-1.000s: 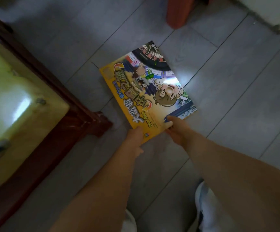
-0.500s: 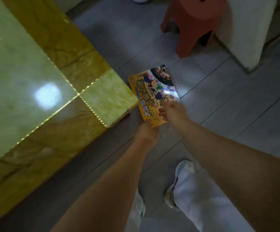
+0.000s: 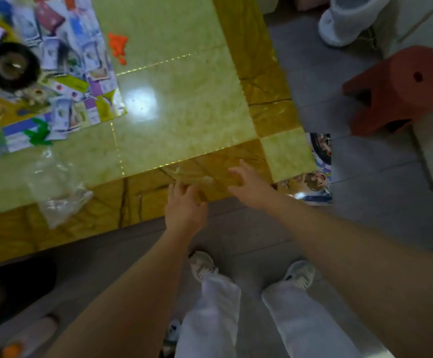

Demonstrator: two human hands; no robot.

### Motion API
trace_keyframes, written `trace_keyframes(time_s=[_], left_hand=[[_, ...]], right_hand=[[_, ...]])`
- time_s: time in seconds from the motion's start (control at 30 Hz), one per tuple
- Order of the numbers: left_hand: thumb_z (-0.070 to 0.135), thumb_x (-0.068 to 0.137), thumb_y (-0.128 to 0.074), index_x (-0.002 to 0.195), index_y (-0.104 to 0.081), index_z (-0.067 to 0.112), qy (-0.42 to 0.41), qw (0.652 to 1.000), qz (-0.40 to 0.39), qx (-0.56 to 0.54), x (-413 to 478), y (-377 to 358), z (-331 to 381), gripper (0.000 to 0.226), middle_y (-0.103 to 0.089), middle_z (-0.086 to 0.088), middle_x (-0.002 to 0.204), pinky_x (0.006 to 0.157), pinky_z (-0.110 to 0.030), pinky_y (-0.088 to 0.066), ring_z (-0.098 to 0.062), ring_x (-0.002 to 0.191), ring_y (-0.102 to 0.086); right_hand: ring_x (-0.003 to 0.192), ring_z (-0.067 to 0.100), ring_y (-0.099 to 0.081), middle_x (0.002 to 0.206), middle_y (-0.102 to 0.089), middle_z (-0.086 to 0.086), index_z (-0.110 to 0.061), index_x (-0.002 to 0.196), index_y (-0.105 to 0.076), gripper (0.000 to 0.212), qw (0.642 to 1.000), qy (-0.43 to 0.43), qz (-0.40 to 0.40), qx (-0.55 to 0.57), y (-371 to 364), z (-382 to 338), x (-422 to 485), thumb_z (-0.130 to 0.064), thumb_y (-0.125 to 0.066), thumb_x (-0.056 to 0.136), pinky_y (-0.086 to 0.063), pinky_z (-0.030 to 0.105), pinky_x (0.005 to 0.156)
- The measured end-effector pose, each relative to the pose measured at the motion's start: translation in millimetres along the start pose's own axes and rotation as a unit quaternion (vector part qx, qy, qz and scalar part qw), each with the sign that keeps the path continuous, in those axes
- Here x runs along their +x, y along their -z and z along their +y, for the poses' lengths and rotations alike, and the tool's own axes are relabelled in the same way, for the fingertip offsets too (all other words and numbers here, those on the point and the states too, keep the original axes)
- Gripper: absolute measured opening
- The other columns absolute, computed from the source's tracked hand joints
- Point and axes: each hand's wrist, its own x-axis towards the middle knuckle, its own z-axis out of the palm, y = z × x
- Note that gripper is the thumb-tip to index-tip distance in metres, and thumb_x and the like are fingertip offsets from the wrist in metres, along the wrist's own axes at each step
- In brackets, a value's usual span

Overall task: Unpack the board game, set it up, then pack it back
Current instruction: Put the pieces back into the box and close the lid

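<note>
1. The left hand was at the near edge of the surface. Its fingers were loosely bent, a little apart and gripping nothing. I could not tell whether they touched the edge.
2. The right hand was over the amber border, close to the near right corner. Its fingers were spread apart and empty.
3. The game box lay flat on the floor just past the near right corner. It was mostly hidden by the surface (only a strip of cartoon print showed).
4. The game board lay spread out at the far left of the surface, with a black round wheel on it. Both were blurred.
5. Orange pieces sat just beside the board's right edge, and green pieces were at its near edge.
6. A clear plastic bag lay at the near edge, to the left of the left hand and apart from it.
7. A red stool stood on the floor beyond the right edge.
8. White shoes and white trousers showed below the arms.
</note>
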Motion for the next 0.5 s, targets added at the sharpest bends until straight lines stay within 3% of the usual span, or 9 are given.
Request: trace_keyframes(time_s=[0.07, 0.13, 0.23, 0.33, 0.43, 0.5], left_hand=[[0.03, 0.097, -0.049, 0.15, -0.03, 0.02, 0.022, 0.999, -0.034, -0.013, 0.5, 4.5, -31.6, 0.057, -0.005, -0.009, 0.162, 0.114, -0.042, -0.022, -0.029, 0.148, -0.006], [0.029, 0.097, -0.05, 0.149, -0.03, 0.016, 0.044, 0.995, -0.071, -0.046, 0.4, 8.8, -64.9, 0.057, -0.006, -0.009, 0.162, 0.114, -0.042, -0.025, -0.029, 0.147, -0.011], [0.023, 0.095, -0.052, 0.134, -0.051, 0.012, 0.02, 0.992, -0.07, -0.105, 8.5, 16.1, -103.5, 0.04, -0.033, -0.009, 0.152, 0.106, -0.042, -0.038, -0.03, 0.139, -0.033], [0.022, 0.094, -0.051, 0.116, -0.063, 0.013, 0.019, 0.981, -0.02, -0.193, 17.6, 32.7, -124.4, 0.027, -0.058, -0.013, 0.12, 0.089, -0.042, -0.047, -0.033, 0.114, -0.055], [0.019, 0.093, -0.053, 0.115, -0.065, 0.01, 0.061, 0.971, 0.084, -0.213, 27.5, 57.8, -150.4, 0.027, -0.056, -0.014, 0.116, 0.091, -0.039, -0.045, -0.03, 0.108, -0.054], [0.013, 0.087, -0.055, 0.113, -0.064, 0.009, 0.106, 0.955, 0.214, -0.177, 29.9, 75.7, -167.5, 0.028, -0.052, -0.014, 0.117, 0.087, -0.036, -0.042, -0.028, 0.107, -0.051]], right_hand=[[0.147, 0.022, -0.014, 0.163, 0.004, 0.0, -0.02, 0.151, -0.029, 0.059, 0.999, -0.019, -0.035, -0.033, -12.9, -13.8, 6.9, -0.022, -0.054, 0.097, -0.027, 0.03, 0.11], [0.146, 0.026, -0.018, 0.162, -0.002, 0.004, -0.018, 0.151, -0.026, 0.06, 0.995, -0.041, -0.057, -0.066, -30.4, -32.4, 17.5, -0.022, -0.052, 0.097, -0.028, 0.036, 0.113], [0.132, 0.033, -0.038, 0.151, -0.023, 0.015, -0.011, 0.145, -0.034, 0.054, 0.985, -0.101, -0.043, -0.133, -56.8, -66.7, 39.4, -0.025, -0.051, 0.096, -0.039, 0.038, 0.103], [0.119, 0.032, -0.049, 0.138, -0.04, 0.015, -0.009, 0.136, -0.043, 0.046, 0.985, -0.096, 0.006, -0.142, -76.6, -101.9, 59.6, -0.026, -0.053, 0.094, -0.043, 0.036, 0.096], [0.112, 0.027, -0.054, 0.129, -0.054, 0.011, -0.011, 0.13, -0.049, 0.037, 0.994, -0.041, -0.004, -0.105, -99.1, -143.9, 79.7, -0.022, -0.052, 0.095, -0.047, 0.033, 0.091], [0.096, 0.021, -0.056, 0.118, -0.058, 0.01, -0.011, 0.129, -0.051, 0.034, 0.998, -0.03, -0.028, -0.051, -115.1, -169.8, 89.4, -0.019, -0.052, 0.095, -0.045, 0.026, 0.072]])
